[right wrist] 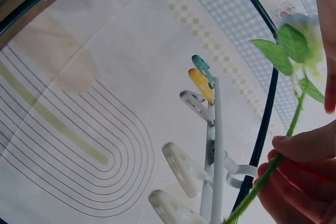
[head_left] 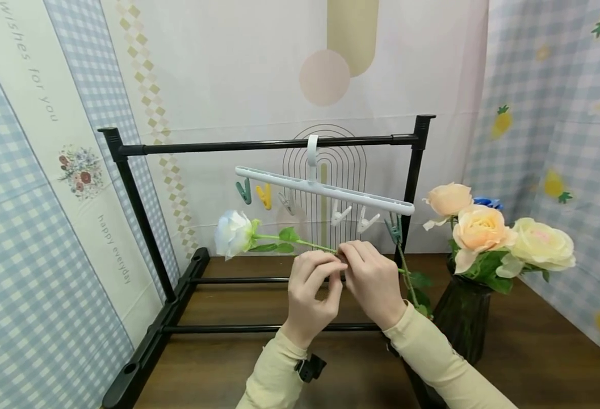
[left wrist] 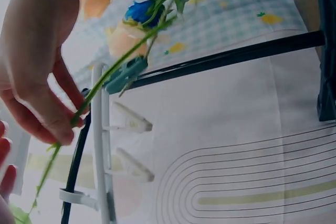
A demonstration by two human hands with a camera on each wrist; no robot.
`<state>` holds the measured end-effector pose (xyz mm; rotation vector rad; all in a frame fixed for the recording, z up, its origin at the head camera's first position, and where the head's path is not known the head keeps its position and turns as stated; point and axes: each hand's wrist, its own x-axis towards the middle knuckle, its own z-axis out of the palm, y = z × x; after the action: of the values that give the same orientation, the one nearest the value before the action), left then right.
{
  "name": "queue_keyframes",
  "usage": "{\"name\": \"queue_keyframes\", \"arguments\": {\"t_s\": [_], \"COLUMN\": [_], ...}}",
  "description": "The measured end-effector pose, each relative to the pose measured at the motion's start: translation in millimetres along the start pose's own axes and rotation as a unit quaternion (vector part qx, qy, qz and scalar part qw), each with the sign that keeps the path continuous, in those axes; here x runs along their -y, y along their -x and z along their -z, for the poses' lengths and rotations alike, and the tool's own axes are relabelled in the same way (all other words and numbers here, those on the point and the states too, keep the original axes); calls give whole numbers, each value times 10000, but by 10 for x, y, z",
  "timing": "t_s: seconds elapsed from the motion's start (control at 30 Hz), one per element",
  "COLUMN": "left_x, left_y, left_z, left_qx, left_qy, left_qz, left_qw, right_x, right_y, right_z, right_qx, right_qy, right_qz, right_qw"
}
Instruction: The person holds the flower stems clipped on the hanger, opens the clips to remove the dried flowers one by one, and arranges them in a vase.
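Head view: both hands, left [head_left: 311,295] and right [head_left: 373,281], pinch stem [head_left: 307,243] horizontal; rose [head_left: 233,233] at 9 o'clock, clear of clips [head_left: 342,214].

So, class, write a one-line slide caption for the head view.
Both hands, left hand and right hand, pinch a white rose's stem below a white clip hanger on a black rack.

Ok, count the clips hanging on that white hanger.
6 on the white hanger: teal, yellow, three white, teal by the right end. None seem hidden.
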<state>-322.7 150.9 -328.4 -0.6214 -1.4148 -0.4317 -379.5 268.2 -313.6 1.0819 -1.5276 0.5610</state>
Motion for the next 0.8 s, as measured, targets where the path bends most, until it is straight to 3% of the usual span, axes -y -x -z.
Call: {"name": "queue_keyframes", "arguments": {"t_s": [0.1, 0.23, 0.53, 0.63, 0.8], "left_x": [-8, -11, -92, -124, -190], "left_y": [1, 0, 32, 102, 267], "left_z": [-6, -7, -80, -140, -286], "left_qx": [-246, -443, -339, -337, -225], "left_qy": [67, 173, 470, 581, 951], "left_qz": [-345, -474, -748, -489, 497], "left_qw": [9991, 9977, 9955, 9965, 9940], "right_x": [20, 43, -28, -108, -281], "right_y": [-41, -86, -202, -255, -334], "right_z": [13, 25, 159, 239, 429], "right_qx": [1, -70, -107, -166, -251], "right_qy": [-150, -558, -1444, -1502, -1457], "right_qz": [-38, -31, -446, -525, -825], "right_qw": [9999, 9984, 9885, 9871, 9856]}}
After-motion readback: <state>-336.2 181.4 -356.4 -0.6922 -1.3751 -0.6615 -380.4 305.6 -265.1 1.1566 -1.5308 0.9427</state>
